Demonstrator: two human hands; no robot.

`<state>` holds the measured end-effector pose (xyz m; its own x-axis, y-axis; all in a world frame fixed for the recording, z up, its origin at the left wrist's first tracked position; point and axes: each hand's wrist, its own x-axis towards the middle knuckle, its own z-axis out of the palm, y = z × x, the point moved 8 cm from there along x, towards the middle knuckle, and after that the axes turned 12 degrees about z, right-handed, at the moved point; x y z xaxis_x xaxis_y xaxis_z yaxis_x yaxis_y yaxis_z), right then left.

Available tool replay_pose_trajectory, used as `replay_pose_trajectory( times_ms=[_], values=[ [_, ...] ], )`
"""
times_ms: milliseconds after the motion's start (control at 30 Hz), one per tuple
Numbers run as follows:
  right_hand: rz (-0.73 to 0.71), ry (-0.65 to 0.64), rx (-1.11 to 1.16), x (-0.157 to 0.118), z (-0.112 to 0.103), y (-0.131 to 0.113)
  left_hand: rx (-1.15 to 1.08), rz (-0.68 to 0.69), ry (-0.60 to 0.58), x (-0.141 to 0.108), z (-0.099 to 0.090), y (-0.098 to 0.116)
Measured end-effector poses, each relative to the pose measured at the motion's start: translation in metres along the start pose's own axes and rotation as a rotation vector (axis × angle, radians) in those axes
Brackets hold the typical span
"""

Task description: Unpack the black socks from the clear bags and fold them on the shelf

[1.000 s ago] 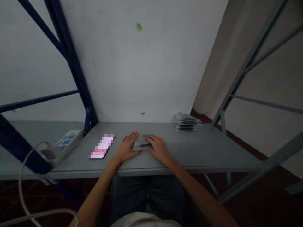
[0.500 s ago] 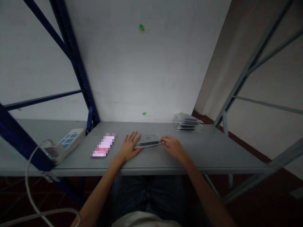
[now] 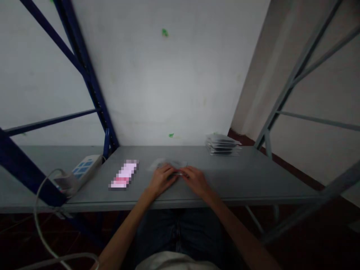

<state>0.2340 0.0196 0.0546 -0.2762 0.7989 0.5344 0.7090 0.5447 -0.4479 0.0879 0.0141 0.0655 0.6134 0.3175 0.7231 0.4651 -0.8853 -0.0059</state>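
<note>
A flat, clear plastic packet (image 3: 174, 164) lies on the grey shelf in front of me, partly covered by my fingers and slightly blurred. My left hand (image 3: 163, 179) is closed on the packet's near edge, fingers bent over it. Close beside it, my right hand (image 3: 195, 180) pinches the same edge, its fingertips almost meeting those of the left. What exactly lies under the fingertips is hidden. Behind them to the right sits a stack of similar flat packets (image 3: 223, 145).
A pixelated pink-and-white phone-like slab (image 3: 124, 174) lies left of my hands. Farther left, a white power strip (image 3: 86, 168) with a cable (image 3: 36, 221) rests by the blue rack post (image 3: 92, 82). The grey shelf's front edge (image 3: 180, 204) runs before my lap.
My left hand has gone from lying spread on the packet's left side to gripping its near edge. My right hand has moved left toward it. The packet has shifted slightly left.
</note>
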Motion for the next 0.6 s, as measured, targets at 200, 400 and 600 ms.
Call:
replay_pose_trajectory(
  times_ms=[200, 400, 600],
  values=[
    [0.041, 0.009, 0.011, -0.001, 0.003, -0.002, 0.038, 0.05, -0.008, -0.004, 0.006, 0.009],
    [0.046, 0.065, -0.068, 0.0, -0.005, -0.002, 0.08, 0.013, -0.058, -0.002, 0.008, 0.006],
    [0.121, 0.179, -0.118, 0.005, -0.043, 0.026, 0.153, -0.103, -0.039, -0.006, -0.004, -0.014]
  ],
)
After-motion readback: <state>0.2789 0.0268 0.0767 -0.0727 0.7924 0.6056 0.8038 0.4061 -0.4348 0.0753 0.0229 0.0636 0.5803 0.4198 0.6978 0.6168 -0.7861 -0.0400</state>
